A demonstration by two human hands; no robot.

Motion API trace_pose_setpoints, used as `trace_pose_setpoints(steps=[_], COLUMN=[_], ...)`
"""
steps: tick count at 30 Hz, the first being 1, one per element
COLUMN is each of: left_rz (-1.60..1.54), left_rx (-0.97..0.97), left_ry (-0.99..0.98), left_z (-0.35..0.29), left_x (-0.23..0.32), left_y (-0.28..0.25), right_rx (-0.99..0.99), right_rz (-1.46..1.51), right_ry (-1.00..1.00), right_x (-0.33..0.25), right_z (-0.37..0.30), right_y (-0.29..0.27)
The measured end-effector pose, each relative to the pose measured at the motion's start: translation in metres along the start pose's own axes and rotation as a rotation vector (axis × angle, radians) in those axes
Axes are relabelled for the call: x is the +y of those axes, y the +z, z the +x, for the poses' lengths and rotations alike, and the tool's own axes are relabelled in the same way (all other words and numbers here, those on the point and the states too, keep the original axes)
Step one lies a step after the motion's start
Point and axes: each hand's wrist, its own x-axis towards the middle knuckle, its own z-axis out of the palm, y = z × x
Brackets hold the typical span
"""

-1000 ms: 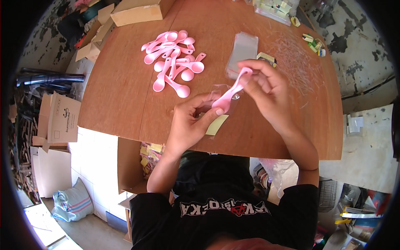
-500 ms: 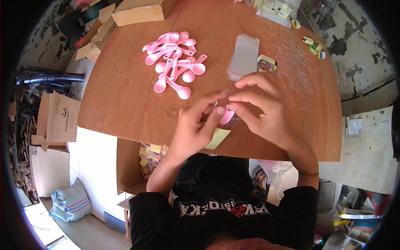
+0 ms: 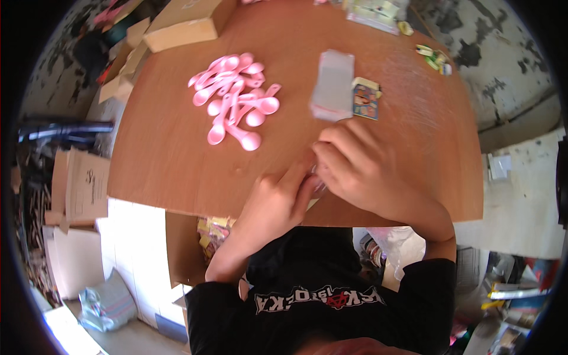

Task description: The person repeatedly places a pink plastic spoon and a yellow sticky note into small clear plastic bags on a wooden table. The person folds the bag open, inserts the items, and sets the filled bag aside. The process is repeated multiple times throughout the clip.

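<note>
The left hand [image 3: 278, 198] and right hand [image 3: 358, 171], fingers curled in, pinch a mostly hidden, small clear plastic bag [image 3: 320, 187] between them, over the brown wooden table [image 3: 157, 148] near its front edge. Glossy pink plastic spoons [image 3: 235, 94] lie heaped beyond, leftward.

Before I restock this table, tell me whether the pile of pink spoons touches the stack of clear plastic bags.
Apart. The head view shows a wide strip of brown wooden tabletop between the pile of pink spoons and the stack of clear plastic bags.
</note>
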Motion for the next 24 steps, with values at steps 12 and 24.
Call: trace_pose_setpoints(steps=[12, 24], left_rz=[-0.128, -0.673], left_rx=[-0.037, 0.28], left_ry=[0.027, -0.149], left_z=[0.001, 0.003], left_x=[0.003, -0.005], left_y=[0.006, 0.006], right_rx=[0.061, -0.232], right_rz=[0.535, 0.433], right_ry=[0.386, 1.046], right_x=[0.012, 0.234], right_z=[-0.015, -0.136], right_y=[-0.029, 0.0])
